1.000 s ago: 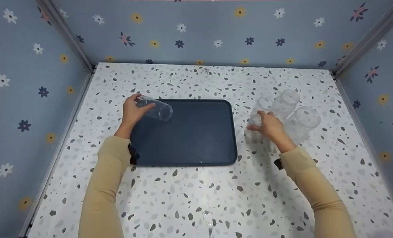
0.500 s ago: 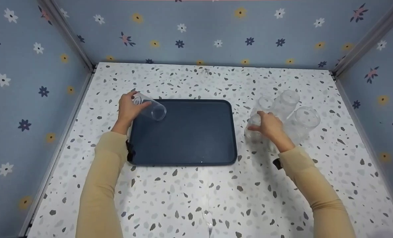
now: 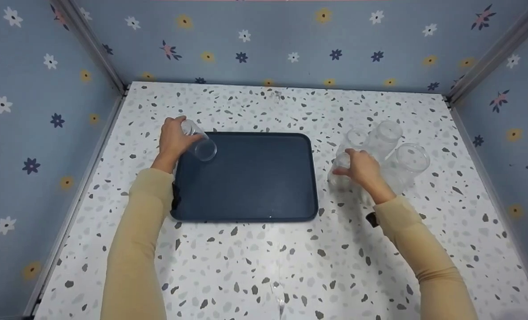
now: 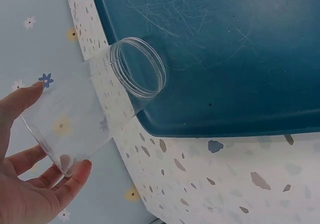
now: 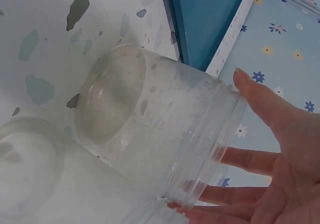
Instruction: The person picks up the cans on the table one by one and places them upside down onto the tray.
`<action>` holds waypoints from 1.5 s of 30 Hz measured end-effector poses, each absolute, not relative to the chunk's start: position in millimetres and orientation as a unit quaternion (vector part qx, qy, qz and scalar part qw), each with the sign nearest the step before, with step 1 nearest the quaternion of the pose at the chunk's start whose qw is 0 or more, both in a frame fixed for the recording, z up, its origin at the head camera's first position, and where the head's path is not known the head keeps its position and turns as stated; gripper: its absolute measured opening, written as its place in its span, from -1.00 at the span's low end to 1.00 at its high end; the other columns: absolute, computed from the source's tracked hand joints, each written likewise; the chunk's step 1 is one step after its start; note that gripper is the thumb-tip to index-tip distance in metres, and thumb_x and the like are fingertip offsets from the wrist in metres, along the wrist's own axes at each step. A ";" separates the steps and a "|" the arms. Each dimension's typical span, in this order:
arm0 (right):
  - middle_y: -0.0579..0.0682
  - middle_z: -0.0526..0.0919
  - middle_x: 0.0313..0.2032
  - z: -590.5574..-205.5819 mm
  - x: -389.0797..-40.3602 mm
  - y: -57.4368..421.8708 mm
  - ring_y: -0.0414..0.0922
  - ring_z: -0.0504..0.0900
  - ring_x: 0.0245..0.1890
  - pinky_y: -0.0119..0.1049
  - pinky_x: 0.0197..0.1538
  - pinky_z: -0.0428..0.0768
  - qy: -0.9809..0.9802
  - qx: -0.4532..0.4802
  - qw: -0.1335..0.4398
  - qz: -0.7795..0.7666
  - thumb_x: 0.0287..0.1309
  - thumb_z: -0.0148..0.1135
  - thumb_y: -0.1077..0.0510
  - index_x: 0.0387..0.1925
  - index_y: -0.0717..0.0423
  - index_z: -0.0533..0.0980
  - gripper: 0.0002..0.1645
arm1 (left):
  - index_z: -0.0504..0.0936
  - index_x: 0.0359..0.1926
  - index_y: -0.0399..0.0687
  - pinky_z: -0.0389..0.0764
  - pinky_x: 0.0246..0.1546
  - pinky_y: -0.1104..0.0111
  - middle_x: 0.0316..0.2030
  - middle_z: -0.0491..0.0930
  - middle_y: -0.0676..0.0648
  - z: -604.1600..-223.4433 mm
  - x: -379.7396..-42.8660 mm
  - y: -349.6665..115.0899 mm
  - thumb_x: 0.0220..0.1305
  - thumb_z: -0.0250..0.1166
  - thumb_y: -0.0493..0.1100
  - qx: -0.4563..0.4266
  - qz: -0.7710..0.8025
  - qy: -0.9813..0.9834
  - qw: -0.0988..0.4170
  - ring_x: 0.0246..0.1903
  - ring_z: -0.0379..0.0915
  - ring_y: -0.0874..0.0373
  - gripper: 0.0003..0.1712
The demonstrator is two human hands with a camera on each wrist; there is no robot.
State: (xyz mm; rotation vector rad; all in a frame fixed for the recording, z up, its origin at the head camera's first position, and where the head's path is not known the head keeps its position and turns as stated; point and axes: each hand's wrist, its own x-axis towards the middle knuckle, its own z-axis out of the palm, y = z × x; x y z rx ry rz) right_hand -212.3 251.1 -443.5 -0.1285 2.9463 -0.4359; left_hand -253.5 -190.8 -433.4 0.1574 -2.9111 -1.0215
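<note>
My left hand (image 3: 174, 140) grips a clear plastic jar (image 4: 75, 114) near its base, above the back left corner of the dark blue tray (image 3: 246, 178). The jar is tilted, its threaded mouth pointing down toward the tray; whether it touches the tray I cannot tell. On the right, my right hand (image 3: 364, 169) holds another clear jar (image 5: 160, 114) around its threaded rim, thumb on one side and fingers on the other. That jar stands upright on the table. Other clear jars (image 3: 410, 160) stand close beside and behind it, partly hidden by the hand.
A white speckled table (image 3: 246, 266) carries everything. Blue flowered panels (image 3: 264, 44) enclose it at the back and both sides. The tray lies left of the jars, with a strip of tabletop between them.
My left hand has moved slightly left and back with its jar, which has swung more upright with its mouth lower. My right hand has stayed on its jar.
</note>
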 end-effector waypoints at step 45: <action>0.43 0.45 -0.14 -445.5 -210.1 250.9 0.30 0.45 -0.19 0.09 -0.17 0.40 0.987 -0.036 0.066 -0.145 -0.20 0.37 -0.13 0.13 0.29 0.30 -0.09 | 0.14 0.25 -0.35 0.31 -0.03 -0.01 0.09 0.18 -0.39 -443.3 -269.8 -168.7 0.06 0.28 -0.08 0.011 -0.218 -0.976 -0.001 0.14 0.07 -0.22 -0.18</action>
